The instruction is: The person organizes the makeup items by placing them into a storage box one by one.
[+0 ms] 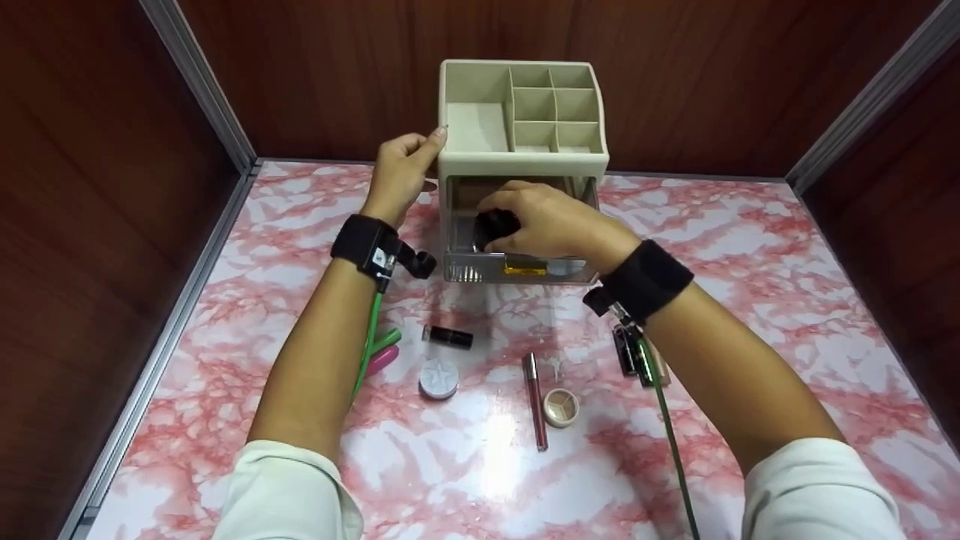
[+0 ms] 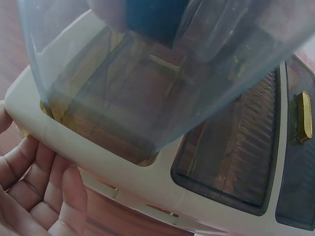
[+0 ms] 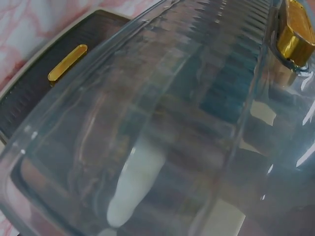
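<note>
Head view: a person's left hand (image 1: pixel 401 171) grips the side edge of a cream organizer (image 1: pixel 525 164), thumb and bent fingers touching it, probably to steady it. The right hand (image 1: pixel 555 219) has fingers clamped on a round black object (image 1: pixel 492 225) within a clear drawer (image 1: pixel 480 269), which stands out, giving those fingers room. Nearer the person than the fingers, a black tube (image 1: pixel 448 337) and star-topped pot (image 1: pixel 439 379) lie on the marbled surface (image 1: pixel 240 337).

Left wrist view: the left fingers bend beside the organizer's outer wall.

Right wrist view: drawer plastic and a gold handle (image 3: pixel 297 42) dominate; I cannot tell the fingers' state here.
</note>
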The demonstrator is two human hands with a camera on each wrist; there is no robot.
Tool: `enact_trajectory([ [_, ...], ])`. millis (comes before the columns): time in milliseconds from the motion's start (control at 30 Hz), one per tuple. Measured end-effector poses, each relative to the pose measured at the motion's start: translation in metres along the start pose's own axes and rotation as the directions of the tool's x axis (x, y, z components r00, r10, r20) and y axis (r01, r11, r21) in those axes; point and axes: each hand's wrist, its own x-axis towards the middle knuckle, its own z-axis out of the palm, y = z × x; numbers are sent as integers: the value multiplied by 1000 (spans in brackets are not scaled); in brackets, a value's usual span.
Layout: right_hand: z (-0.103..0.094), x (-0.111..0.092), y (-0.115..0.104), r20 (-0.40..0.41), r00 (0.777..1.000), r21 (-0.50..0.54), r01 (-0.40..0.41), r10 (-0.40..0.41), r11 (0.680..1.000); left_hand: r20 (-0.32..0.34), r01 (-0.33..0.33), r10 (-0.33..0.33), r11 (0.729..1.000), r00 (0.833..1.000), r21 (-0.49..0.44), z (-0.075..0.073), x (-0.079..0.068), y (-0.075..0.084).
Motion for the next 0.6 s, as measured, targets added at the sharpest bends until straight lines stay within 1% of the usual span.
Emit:
enact_trajectory([
  [200,-2,-1,0,12,1000,11,6,-7,1000,-6,-13,13,1000,1000,13,-1,0,1],
  [367,-3,-1,-1,12,1000,7,12,-12,1000,-11,-10,10,1000,1000,17,-1,1,3],
  [433,-2,-1,-1,12,1000,12,14,-14,1000,-9,-10,10,1000,1000,18,0,0,2],
  [600,-1,-3,1,14,999,14,48,-48,999,20,-5,4,1000,1000,13,-1,-1,3],
])
